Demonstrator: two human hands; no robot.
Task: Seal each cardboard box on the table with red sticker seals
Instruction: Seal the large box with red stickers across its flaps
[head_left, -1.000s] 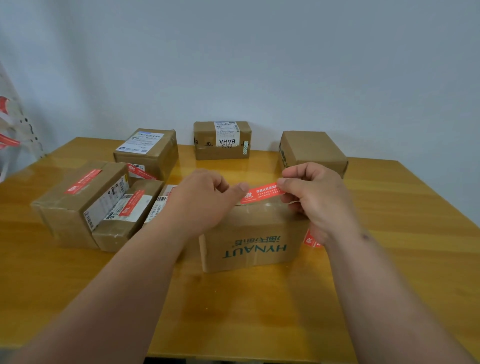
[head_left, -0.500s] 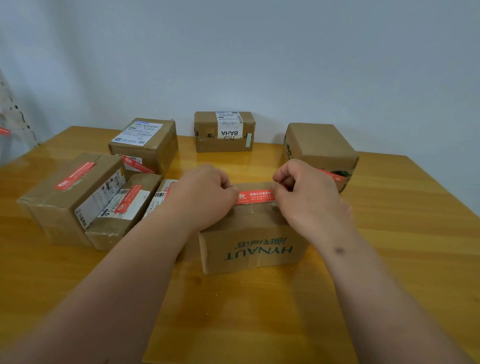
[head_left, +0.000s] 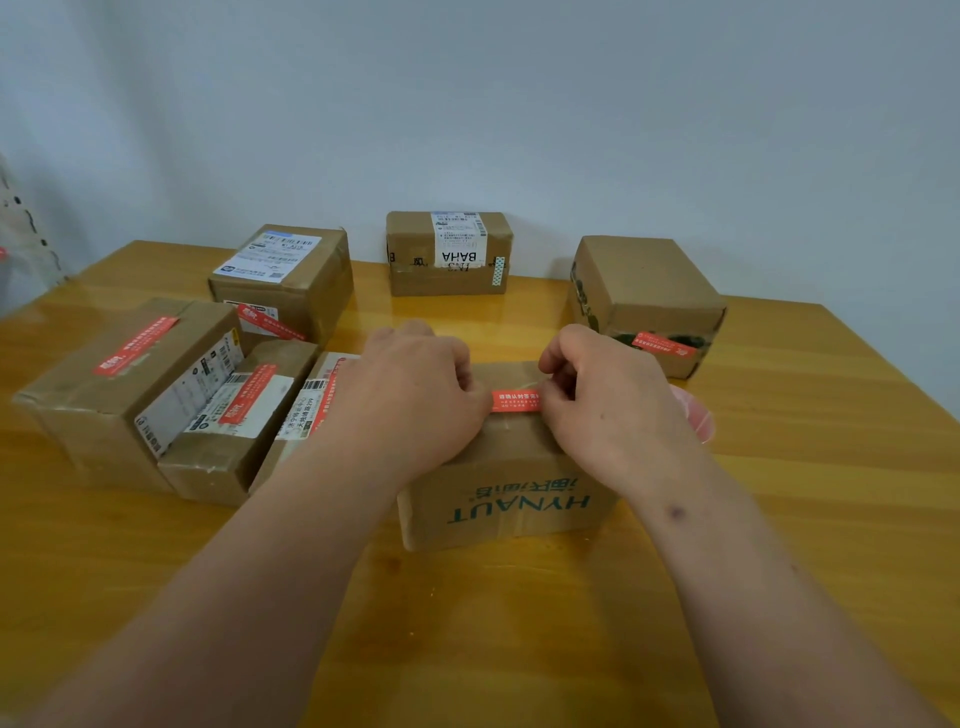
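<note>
From the head view, both hands work on top of the HYNAUT box (head_left: 506, 467), which sits near the middle of the wooden table (head_left: 805, 467), a little toward the near edge. The left hand (head_left: 415, 395) has its fingers curled down onto one end of the red sticker seal (head_left: 516, 401); the right hand (head_left: 608, 400) pinches the other end between thumb and curled fingers. The seal lies across the box top, seemingly over its taped seam, with only its middle showing between the two hands.

To do this step well, I would keep the strip taut and level, then press from the centre outward so no bubble or crease forms, and rub each end down firmly before lifting away.

Something pinkish-red (head_left: 693, 418), perhaps the backing sheet or spare seals, peeks out behind the right wrist; I cannot tell which.

Toward the left edge lies a cluster of touching boxes, the large box (head_left: 119, 374) among them, each showing a red seal. Along the far edge stand a labelled box (head_left: 283, 283), the BAHA box (head_left: 449, 254), on which I see no red seal, and a plain box (head_left: 647, 301) with a seal on its near face.

Open room lies along the near edge and at the right side, so the finished box can slide right without striking its neighbours.
</note>
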